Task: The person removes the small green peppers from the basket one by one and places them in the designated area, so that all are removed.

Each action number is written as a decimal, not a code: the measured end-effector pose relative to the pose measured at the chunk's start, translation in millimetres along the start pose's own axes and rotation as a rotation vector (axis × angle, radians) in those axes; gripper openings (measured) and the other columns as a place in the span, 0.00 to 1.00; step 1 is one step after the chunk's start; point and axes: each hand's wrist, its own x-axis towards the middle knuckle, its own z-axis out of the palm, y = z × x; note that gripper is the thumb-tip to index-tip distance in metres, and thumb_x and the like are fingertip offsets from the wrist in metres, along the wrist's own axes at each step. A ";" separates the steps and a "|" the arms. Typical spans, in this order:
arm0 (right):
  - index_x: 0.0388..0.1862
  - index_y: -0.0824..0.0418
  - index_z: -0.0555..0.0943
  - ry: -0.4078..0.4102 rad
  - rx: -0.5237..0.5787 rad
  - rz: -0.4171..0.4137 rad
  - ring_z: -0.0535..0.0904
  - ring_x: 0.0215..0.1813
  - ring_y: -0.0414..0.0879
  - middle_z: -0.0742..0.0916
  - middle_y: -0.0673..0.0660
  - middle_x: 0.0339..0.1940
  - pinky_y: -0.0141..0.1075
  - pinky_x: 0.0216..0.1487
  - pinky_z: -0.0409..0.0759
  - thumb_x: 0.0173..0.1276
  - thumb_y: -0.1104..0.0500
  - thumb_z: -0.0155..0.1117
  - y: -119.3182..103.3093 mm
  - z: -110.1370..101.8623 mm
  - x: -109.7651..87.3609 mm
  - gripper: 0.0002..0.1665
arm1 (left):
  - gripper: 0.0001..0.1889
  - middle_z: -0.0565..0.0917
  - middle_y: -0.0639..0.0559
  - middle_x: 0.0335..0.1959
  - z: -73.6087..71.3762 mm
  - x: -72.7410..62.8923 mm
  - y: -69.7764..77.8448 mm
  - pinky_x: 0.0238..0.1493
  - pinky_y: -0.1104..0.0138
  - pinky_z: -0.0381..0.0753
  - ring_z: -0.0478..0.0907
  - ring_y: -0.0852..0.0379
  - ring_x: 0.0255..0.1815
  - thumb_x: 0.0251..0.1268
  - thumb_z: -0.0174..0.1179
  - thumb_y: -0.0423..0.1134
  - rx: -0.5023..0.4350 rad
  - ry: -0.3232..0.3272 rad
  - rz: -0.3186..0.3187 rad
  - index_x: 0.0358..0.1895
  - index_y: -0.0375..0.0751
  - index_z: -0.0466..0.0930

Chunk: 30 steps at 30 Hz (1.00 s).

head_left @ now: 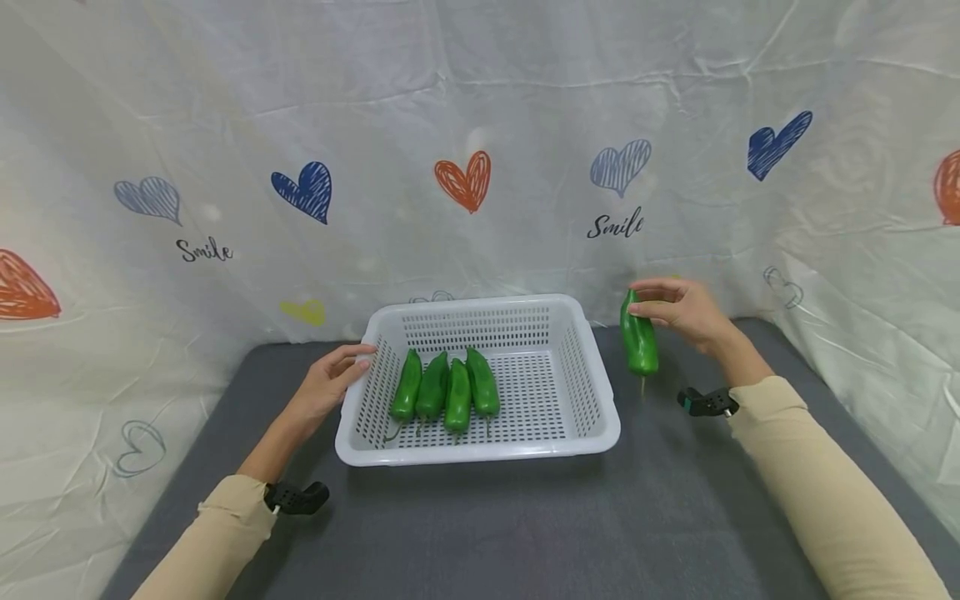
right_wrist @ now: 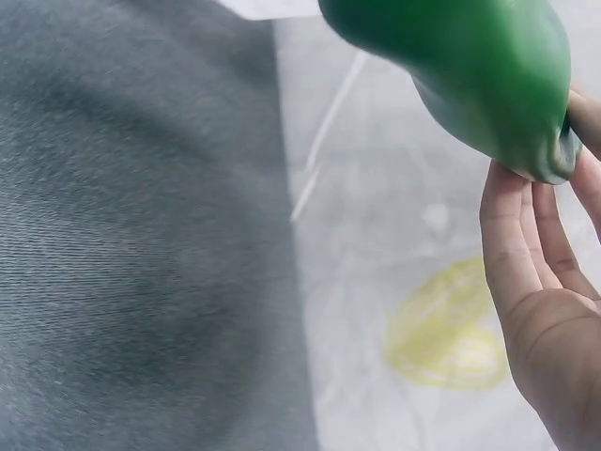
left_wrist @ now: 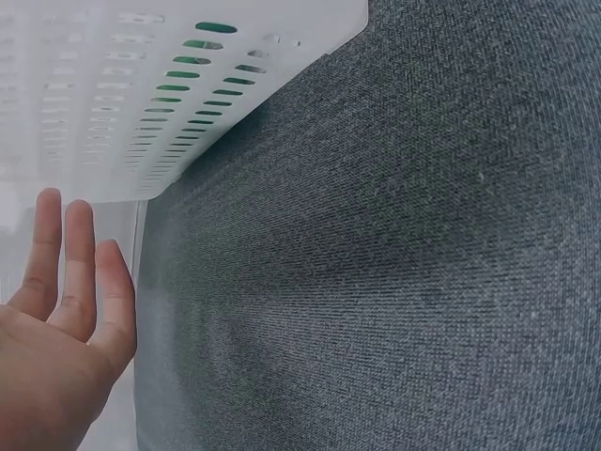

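A white perforated plastic basket (head_left: pixel 480 451) stands on the dark cloth, with several green peppers (head_left: pixel 457 396) lying side by side in its left half, their stems toward the front. My left hand (head_left: pixel 330 379) is at the basket's left rim; in the left wrist view that hand (left_wrist: pixel 70 319) has its visible fingers extended close by the basket wall (left_wrist: pixel 113 103). To the right of the basket, my right hand (head_left: pixel 678 312) pinches another green pepper (head_left: pixel 639 337) by its pointed end, stem hanging down. The right wrist view shows the fingertips on the end of this pepper (right_wrist: pixel 488 85).
Dark grey cloth (head_left: pixel 480 533) covers the table. Behind it hangs a white sheet (head_left: pixel 525 100) printed with hearts and the word Smile; the basket's back edge stands close to it. Black bands (head_left: pixel 296 498) are on both wrists.
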 end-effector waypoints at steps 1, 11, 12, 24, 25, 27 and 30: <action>0.69 0.65 0.76 -0.008 -0.004 0.003 0.80 0.55 0.43 0.81 0.57 0.62 0.52 0.64 0.72 0.67 0.57 0.75 2.6 0.6 0.4 0.34 | 0.25 0.74 0.32 0.64 -0.1 0.0 -0.1 0.44 0.59 0.83 0.81 0.51 0.51 0.79 0.57 0.47 -0.001 0.000 0.000 0.71 0.38 0.71; 0.69 0.71 0.73 -0.038 -0.001 0.025 0.76 0.59 0.46 0.80 0.59 0.63 0.57 0.66 0.68 0.67 0.55 0.75 23.9 7.2 6.0 0.38 | 0.24 0.74 0.31 0.64 -0.5 -0.1 1.0 0.42 0.59 0.83 0.81 0.50 0.50 0.80 0.56 0.46 -0.004 -0.008 0.015 0.71 0.39 0.71; 0.70 0.71 0.72 -0.042 -0.001 0.029 0.76 0.59 0.46 0.79 0.60 0.64 0.57 0.66 0.68 0.68 0.55 0.75 26.1 7.7 6.9 0.38 | 0.24 0.74 0.31 0.64 -0.5 -0.1 1.2 0.42 0.59 0.84 0.81 0.50 0.50 0.80 0.56 0.46 -0.005 -0.008 0.017 0.71 0.39 0.71; 0.70 0.72 0.72 -0.085 -0.031 0.076 0.71 0.65 0.58 0.74 0.69 0.68 0.57 0.66 0.68 0.68 0.58 0.74 47.6 12.6 22.7 0.37 | 0.24 0.73 0.32 0.65 -1.1 -0.2 2.0 0.43 0.58 0.83 0.81 0.48 0.52 0.79 0.56 0.46 -0.006 -0.013 0.014 0.72 0.40 0.70; 0.70 0.72 0.72 -0.088 -0.043 0.079 0.71 0.66 0.59 0.74 0.70 0.68 0.57 0.65 0.69 0.68 0.58 0.74 49.7 12.6 23.9 0.37 | 0.25 0.73 0.33 0.65 -1.0 -0.1 2.0 0.43 0.58 0.83 0.81 0.48 0.52 0.79 0.56 0.46 -0.008 -0.013 0.012 0.72 0.40 0.70; 0.69 0.72 0.73 -0.095 -0.056 0.087 0.71 0.66 0.60 0.75 0.70 0.68 0.57 0.65 0.69 0.68 0.58 0.74 54.4 12.8 26.6 0.36 | 0.25 0.74 0.33 0.65 -0.7 -0.1 1.8 0.44 0.58 0.83 0.80 0.48 0.52 0.79 0.57 0.46 -0.012 -0.013 0.009 0.72 0.40 0.70; 0.69 0.72 0.73 -0.099 -0.073 0.096 0.72 0.66 0.60 0.75 0.70 0.67 0.56 0.64 0.71 0.68 0.58 0.74 60.5 14.3 29.6 0.36 | 0.25 0.74 0.33 0.64 -0.3 -0.4 0.9 0.44 0.59 0.83 0.80 0.48 0.52 0.79 0.57 0.46 -0.013 -0.012 0.004 0.72 0.40 0.71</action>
